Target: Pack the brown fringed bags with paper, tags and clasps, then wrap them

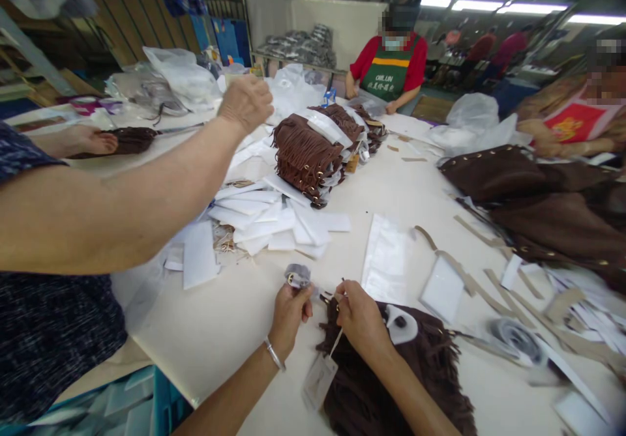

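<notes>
My left hand [289, 314] is closed in a pinch on a small metal buckle wrapped in clear plastic [297, 276]. My right hand [359, 317] is closed on a thin string at the top of a brown fringed suede bag [391, 384] that lies on the white table [220, 332] under my wrist. A paper hang tag [319, 381] dangles from that string below my hand. A silver bangle sits on my left wrist.
A co-worker's arm [147, 195] reaches across from the left, fist closed. A stack of brown fringed bags [313, 152] and scattered white paper pieces [264, 221] lie mid-table. Clear flat bags [388, 257], brown strips and dark brown bags [538, 195] lie right. Other people work at the far side.
</notes>
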`<action>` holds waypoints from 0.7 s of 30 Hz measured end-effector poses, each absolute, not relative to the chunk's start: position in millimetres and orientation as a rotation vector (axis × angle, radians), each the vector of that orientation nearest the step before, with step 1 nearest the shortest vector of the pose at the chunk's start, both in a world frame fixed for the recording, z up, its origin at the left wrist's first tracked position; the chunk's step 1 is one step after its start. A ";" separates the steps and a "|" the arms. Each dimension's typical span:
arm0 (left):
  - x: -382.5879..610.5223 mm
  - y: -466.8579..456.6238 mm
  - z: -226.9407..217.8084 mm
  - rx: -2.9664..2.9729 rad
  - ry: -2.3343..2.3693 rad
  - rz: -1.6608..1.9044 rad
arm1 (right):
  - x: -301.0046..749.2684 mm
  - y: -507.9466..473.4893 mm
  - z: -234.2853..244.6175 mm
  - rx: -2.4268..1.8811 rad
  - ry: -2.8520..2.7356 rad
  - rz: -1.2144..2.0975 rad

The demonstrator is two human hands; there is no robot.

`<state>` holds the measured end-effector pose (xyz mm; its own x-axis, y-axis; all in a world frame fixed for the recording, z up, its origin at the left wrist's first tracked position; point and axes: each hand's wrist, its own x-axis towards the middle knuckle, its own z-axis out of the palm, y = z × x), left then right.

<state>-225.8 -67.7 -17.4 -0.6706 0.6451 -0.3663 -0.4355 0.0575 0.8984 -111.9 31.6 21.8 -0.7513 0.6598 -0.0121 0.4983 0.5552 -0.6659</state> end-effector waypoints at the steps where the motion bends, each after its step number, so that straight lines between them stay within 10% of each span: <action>1: -225.7 -67.8 -17.6 0.221 1.543 1.726 | -111.9 32.0 21.7 -0.964 -2.558 0.975; 21: -225.8 -65.9 -18.5 0.193 1.508 1.793 | -110.0 32.1 28.6 -1.038 -2.491 1.305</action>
